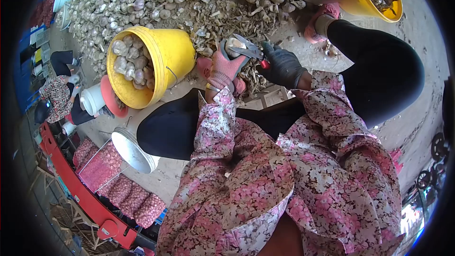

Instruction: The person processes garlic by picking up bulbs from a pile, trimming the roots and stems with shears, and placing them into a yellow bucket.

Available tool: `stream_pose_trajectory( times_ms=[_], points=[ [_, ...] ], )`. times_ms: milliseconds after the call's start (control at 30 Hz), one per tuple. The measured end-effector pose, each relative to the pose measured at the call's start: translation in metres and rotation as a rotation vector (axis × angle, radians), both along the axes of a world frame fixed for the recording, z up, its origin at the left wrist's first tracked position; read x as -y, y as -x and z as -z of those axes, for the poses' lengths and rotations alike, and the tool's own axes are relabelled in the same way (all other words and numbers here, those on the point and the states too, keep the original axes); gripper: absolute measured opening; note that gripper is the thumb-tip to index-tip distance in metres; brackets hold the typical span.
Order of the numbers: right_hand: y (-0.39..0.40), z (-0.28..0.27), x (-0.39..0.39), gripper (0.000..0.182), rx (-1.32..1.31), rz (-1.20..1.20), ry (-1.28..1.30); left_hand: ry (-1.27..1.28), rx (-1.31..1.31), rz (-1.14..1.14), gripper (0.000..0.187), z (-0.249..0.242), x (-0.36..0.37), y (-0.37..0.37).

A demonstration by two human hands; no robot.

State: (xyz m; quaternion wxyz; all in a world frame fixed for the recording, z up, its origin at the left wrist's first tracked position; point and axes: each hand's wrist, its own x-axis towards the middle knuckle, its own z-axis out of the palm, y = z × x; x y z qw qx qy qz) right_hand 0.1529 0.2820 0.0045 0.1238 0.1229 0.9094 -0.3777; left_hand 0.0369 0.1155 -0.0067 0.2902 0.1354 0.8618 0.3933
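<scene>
My left hand, in a pink glove, is closed around a pale garlic bulb. A pair of shears with red on the handle is gripped in my right hand, which wears a dark glove. The metal blades are spread and reach across the bulb, close to my left fingers. Dry trimmed stalks and skins lie around and beyond my hands. On the left, a yellow bucket full of garlic bulbs leans with its mouth facing left.
A large garlic heap covers the floor ahead. Another yellow bucket holding bulbs stands at upper right. A white bucket sits beside my left knee. Farther left are a person, a long red beam and filled mesh sacks.
</scene>
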Motion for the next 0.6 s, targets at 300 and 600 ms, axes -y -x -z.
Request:
stream_pose_trajectory(
  times_ms=[300, 600],
  points=[
    [-0.02, 0.041, 0.007, 0.038, 0.106, -0.027, 0.117, -0.094, 0.011, 0.046, 0.051, 0.019, 0.001, -0.007],
    [-0.001, 0.083, -0.001, 0.024, 0.063, 0.161, 0.083, -0.62, 0.439, -0.145, 0.058, 0.035, 0.006, -0.027]
  ],
)
